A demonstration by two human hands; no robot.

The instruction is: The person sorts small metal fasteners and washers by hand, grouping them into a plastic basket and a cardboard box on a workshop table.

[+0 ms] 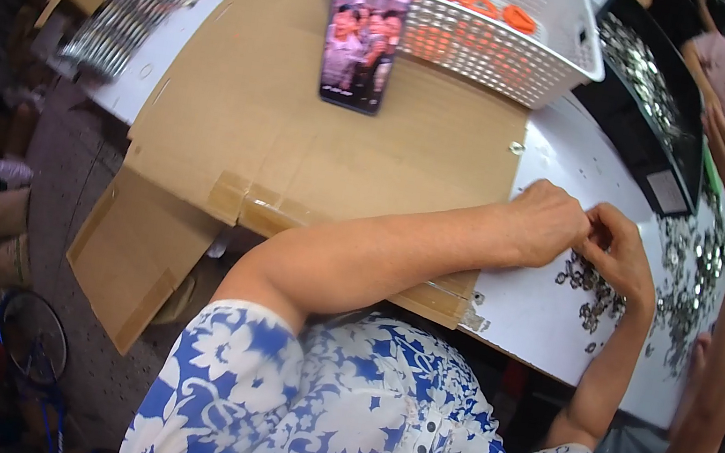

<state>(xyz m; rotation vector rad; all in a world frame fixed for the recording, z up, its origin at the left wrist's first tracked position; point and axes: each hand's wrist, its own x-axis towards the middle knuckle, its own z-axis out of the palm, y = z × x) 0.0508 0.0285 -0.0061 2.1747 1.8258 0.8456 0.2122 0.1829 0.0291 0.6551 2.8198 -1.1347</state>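
Both hands [550, 226] [621, 253] meet; white basket [546, 73] holds orange pieces [518, 17].

Through my feed I see a white table [557, 163]. A flattened cardboard sheet [230, 101] covers much of it, its near flap hanging over the edge. To the right of the cardboard I make out small dark metal pieces [591, 314], then a scatter of shinier metal parts [710, 258] near a black box [670, 171]. Shiny rods [130, 14] lie stacked far left.
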